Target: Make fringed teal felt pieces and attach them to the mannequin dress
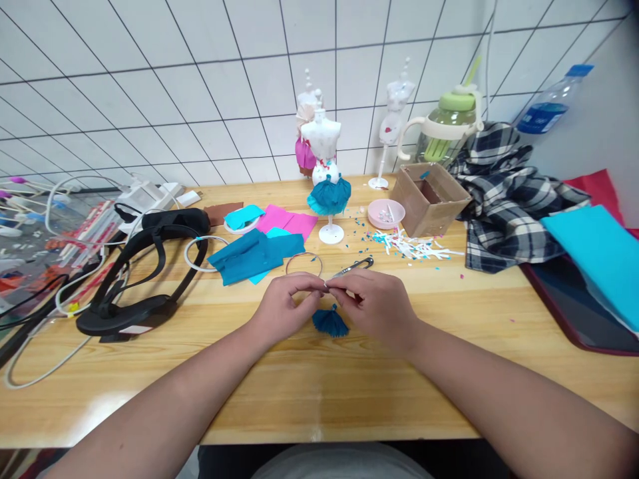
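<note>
White tiles (264, 86) back a wooden table (279, 399) where a pleated blue piece (330, 324) lies between the left hand (285, 307) and right hand (379, 307); a dropped wrist could crush its folds, and the tiny whitish bit (325, 286) both pinch could slip from so slight a fingertip hold, forearms reaching inward

Craft corner: wooden worktable (279, 392), tiled wall (239, 126); miniature dress form (322, 136), teal sheets (262, 258), pleated piece (331, 322) and shredded scraps (414, 246) show it.

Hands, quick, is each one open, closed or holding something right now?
Left hand: closed, pinching a tiny white piece, too small to identify.
Right hand: closed, pinching at the same piece.
</note>
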Demonstrator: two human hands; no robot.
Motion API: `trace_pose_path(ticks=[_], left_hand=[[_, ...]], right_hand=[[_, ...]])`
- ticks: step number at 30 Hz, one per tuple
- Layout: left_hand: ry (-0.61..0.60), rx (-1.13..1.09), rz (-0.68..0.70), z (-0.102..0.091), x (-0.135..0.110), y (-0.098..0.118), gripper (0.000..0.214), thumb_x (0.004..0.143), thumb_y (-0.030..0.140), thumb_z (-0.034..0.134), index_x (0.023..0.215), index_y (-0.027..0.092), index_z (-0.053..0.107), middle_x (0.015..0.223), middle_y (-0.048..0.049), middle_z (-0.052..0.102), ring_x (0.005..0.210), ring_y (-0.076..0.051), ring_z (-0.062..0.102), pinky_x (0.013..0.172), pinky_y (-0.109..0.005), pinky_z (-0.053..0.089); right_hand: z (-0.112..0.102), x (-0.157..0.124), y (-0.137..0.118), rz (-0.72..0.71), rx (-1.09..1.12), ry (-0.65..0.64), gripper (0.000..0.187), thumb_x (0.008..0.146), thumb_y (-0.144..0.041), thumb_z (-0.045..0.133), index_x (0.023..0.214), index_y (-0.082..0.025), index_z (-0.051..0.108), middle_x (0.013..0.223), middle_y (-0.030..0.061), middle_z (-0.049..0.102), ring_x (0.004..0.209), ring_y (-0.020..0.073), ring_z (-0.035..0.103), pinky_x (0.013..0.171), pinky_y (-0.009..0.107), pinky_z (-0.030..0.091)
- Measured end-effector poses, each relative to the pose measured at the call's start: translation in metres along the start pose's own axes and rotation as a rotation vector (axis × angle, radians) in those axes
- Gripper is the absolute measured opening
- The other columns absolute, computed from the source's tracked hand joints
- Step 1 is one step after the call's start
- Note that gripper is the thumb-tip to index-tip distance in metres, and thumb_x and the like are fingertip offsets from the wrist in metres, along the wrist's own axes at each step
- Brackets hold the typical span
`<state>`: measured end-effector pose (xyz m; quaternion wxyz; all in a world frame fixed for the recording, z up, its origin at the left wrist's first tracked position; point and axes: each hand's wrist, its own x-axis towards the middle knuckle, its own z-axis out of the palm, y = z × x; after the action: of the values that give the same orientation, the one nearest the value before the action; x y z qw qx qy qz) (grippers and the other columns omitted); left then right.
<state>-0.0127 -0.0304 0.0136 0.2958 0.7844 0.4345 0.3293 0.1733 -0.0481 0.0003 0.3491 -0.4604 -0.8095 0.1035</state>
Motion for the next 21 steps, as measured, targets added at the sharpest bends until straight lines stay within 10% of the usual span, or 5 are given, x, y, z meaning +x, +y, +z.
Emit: trace_pose_path(ticks=[21], left_hand=[[0.036,0.041,0.037,-0.0026,0.0013,-0.0047,0.018,0.074,0.015,0.054,0.07,0.017,0.071,0.074,-0.0029,0.075,0.068,-0.015,0.07,0.065,-0.022,0.054]], right_hand=[[0.0,-0.0034,-0.0011,-0.217,-0.033,-0.03,0.023,0.093,-0.023,0.051,0.106,-0.019,0.069,0.095,0.0032,0.074,0.082,0.0141,0.067,0.073,0.024,0.048]])
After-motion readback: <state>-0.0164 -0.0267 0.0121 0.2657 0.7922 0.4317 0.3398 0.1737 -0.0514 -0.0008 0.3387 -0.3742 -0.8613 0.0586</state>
